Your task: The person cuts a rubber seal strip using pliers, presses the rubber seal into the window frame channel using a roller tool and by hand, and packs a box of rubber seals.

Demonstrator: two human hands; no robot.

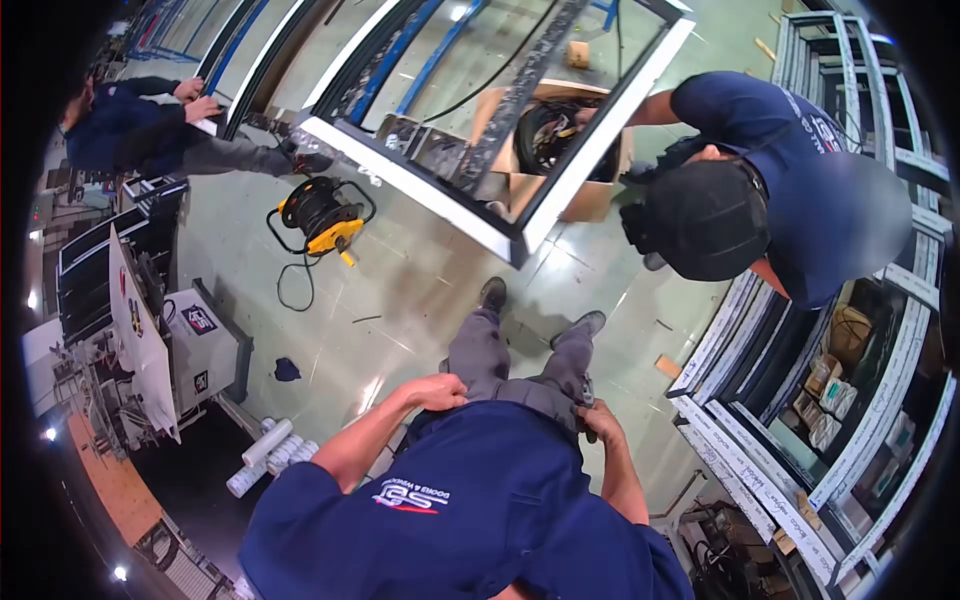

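My left hand (440, 392) is closed at the left side of my waist, against my grey trousers (480, 352) and the hem of my navy shirt (470, 470). Whether cloth is pinched in its fingers is hidden. At my right hip, my right hand (600, 422) has its fingers curled around something dark, too small to make out. A small metallic item (588, 388) shows just above that hand. Ahead of my feet, a white and black frame (400, 185) lies raised above the floor.
A co-worker in a black cap (705, 215) reaches into a cardboard box (590, 200) of black coils beneath the frame. Another person (140, 130) handles frames at the upper left. A cable reel (322, 215) stands on the floor. Racked frames (740, 460) line the right; white rolls (268, 445) lie left.
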